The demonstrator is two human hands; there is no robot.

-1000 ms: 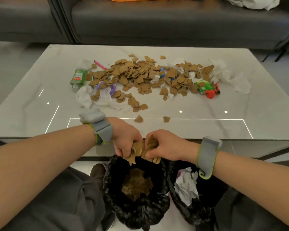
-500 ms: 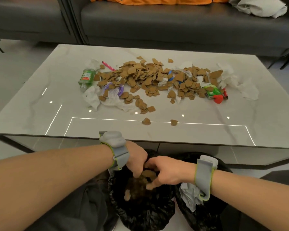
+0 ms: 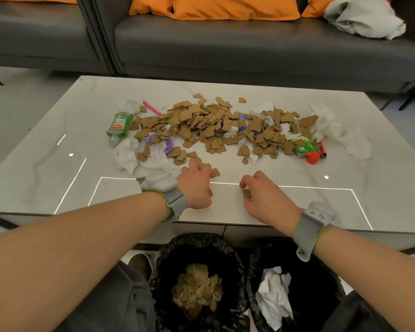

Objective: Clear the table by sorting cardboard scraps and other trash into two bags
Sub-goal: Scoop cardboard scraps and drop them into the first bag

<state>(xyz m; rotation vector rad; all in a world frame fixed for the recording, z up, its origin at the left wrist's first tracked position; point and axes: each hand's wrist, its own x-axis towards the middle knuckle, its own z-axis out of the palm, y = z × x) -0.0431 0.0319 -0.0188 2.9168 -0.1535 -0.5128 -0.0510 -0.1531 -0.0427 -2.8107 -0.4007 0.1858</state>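
1. I am looking down at a pale marble table [image 3: 297, 207] with both of my bare hands resting on its near half.
2. My left hand [image 3: 197, 185] lies palm down at the near edge of the cardboard scraps [image 3: 201, 125], fingers curled loosely over a few loose pieces; one scrap peeks out beside my thumb. I cannot tell whether anything is truly gripped.
3. My right hand [image 3: 261, 197] is just to the right, thumb and forefinger narrowed around a single brown scrap [image 3: 246, 193] lying on the table.
4. To do this step well, I judge I should rake the stray near pieces together, close my fingers fully, then carry them straight back over the table edge.
5. The scraps are small, flat, torn brown pieces, heaped in a wide band across the middle of the table, mixed with white tissues [image 3: 326, 123], a green bottle [image 3: 119, 124] at the left and a green carton [image 3: 303, 146] at the right.
6. Two black bags stand open below the near edge: the left bag [image 3: 168, 259] holds cardboard, the right bag [image 3: 321, 271] holds crumpled tissue.
7. Most of the pile is still on the table, so I judge the task is at an early stage.
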